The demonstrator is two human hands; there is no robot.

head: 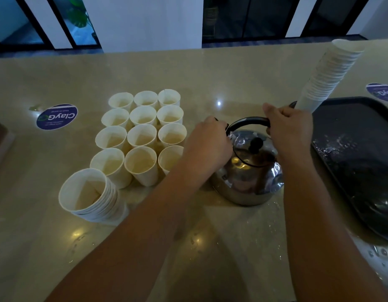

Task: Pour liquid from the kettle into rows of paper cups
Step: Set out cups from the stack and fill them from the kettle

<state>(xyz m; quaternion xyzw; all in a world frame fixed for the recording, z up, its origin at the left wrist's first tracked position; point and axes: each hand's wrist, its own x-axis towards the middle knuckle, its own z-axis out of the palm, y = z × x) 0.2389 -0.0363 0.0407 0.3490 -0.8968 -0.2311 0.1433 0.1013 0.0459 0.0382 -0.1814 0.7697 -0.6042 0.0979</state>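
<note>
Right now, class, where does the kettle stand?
In the head view the kettle stands on the counter, between the cup rows and the black tray.

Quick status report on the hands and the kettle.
Right hand grips handle; left hand at handle's left end. Steel kettle sits on counter beside filled paper cups. Nothing blocking.

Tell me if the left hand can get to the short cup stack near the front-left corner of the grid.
Probably yes. The left hand is on the kettle, and would have to let go first. The short stack stands left of that forearm with bare counter between them.
</note>
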